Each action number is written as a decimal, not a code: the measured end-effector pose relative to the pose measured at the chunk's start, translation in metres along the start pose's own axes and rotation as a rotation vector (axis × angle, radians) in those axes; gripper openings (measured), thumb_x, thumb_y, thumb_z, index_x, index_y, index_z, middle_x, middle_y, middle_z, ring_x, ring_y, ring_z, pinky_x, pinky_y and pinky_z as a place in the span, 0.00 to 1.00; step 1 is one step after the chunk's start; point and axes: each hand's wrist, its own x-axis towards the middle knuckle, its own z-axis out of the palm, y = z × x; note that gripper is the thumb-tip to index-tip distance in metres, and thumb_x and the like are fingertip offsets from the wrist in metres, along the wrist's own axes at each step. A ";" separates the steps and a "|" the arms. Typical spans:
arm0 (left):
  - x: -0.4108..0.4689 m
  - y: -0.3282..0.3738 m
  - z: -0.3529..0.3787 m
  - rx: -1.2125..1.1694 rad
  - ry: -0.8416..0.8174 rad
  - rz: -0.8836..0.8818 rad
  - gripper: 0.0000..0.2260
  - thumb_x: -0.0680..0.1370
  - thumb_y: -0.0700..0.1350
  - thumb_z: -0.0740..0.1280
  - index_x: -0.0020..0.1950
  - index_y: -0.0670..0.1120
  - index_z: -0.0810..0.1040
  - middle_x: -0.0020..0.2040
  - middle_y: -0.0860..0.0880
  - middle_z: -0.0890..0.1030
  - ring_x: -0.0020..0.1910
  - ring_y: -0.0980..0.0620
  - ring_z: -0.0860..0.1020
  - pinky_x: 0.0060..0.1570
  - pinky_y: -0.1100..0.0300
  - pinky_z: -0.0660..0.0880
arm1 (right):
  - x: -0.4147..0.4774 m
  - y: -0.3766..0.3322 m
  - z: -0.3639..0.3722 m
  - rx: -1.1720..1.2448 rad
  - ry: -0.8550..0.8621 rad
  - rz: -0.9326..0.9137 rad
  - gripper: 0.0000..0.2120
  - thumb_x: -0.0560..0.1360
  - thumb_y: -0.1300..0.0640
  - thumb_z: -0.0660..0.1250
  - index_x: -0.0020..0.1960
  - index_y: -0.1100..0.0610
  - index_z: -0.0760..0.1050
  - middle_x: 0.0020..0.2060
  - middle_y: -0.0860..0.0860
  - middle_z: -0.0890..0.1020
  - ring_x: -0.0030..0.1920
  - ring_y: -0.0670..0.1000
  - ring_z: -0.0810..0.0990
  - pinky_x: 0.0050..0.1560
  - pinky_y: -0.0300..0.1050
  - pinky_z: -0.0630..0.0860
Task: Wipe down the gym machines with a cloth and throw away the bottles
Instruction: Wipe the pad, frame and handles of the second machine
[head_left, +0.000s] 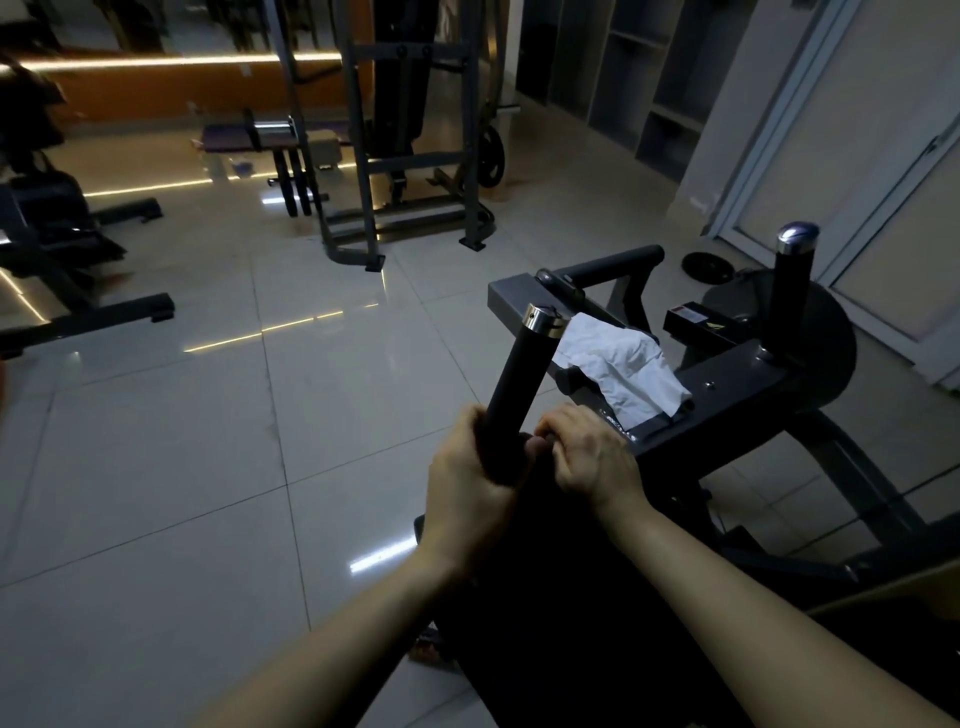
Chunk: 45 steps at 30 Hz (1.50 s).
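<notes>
Left hand (467, 467) gripping the black handle (519, 374) low, right hand (592, 452) curled at its foot, hold unclear, a person steadies a gym machine whose white cloth (623, 364) lies draped on the frame (737, 384) beyond; wiping well likely needs it wrapped round the handle.

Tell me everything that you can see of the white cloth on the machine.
The white cloth is thin, crumpled and creased; it may be fabric or paper. It lies draped loosely over the dark grey metal frame of the machine, between its two upright black handles. The nearer handle hides the cloth's left corner with its chrome cap. No hand holds it; the right hand is curled close below its near edge and seems not to touch it.
</notes>
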 end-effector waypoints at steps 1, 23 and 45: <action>0.000 -0.001 -0.005 0.043 -0.033 0.048 0.16 0.74 0.55 0.77 0.52 0.55 0.72 0.45 0.59 0.83 0.43 0.59 0.82 0.42 0.55 0.79 | 0.000 0.000 0.000 0.007 -0.006 0.004 0.09 0.68 0.59 0.58 0.45 0.54 0.75 0.43 0.48 0.78 0.46 0.50 0.73 0.44 0.42 0.65; 0.019 0.023 -0.010 -0.228 -0.181 0.094 0.44 0.69 0.50 0.80 0.78 0.54 0.59 0.58 0.50 0.82 0.58 0.51 0.82 0.57 0.57 0.79 | 0.003 0.002 -0.012 0.265 -0.106 0.095 0.23 0.75 0.41 0.51 0.46 0.54 0.79 0.42 0.46 0.80 0.48 0.49 0.75 0.48 0.49 0.72; 0.038 0.035 -0.013 0.048 -0.149 0.002 0.21 0.71 0.63 0.74 0.47 0.46 0.78 0.39 0.45 0.80 0.38 0.48 0.79 0.40 0.52 0.75 | 0.003 0.001 -0.018 0.208 -0.245 0.007 0.09 0.69 0.45 0.57 0.44 0.46 0.73 0.43 0.45 0.77 0.47 0.51 0.74 0.47 0.49 0.72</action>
